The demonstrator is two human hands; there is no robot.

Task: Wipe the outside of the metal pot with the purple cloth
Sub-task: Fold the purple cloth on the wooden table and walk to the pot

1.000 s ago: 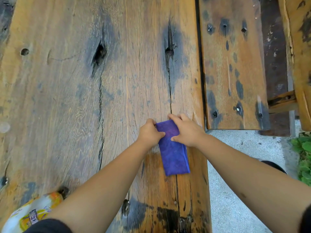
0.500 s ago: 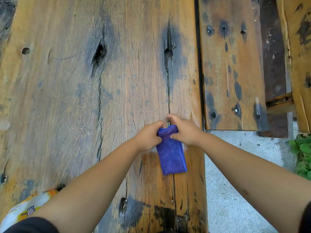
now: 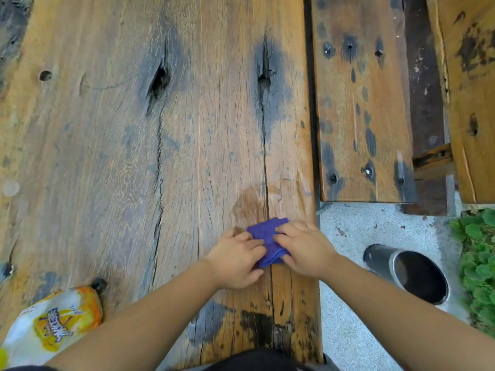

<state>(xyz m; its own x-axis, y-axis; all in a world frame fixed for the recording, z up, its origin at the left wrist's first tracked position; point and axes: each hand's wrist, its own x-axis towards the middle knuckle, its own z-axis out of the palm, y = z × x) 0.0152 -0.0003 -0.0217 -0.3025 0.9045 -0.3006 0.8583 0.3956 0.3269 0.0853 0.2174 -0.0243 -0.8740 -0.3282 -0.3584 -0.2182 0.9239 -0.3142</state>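
The purple cloth lies folded small on the wooden table, close to its right edge. My left hand presses on the cloth's left side and my right hand covers its right side; both sets of fingers pinch the fabric. The metal pot stands on the concrete ground to the right of the table, below table height, its dark open mouth facing up. Neither hand touches the pot.
A yellow and white snack bag lies at the table's near left corner. A wooden bench runs along the right side beyond a gap. Green plants grow at the far right, next to the pot.
The cloth has gone from a long strip to a shorter, thicker fold. Both hands have drawn nearer to me with it. A damp patch shows on the wood where it lay.
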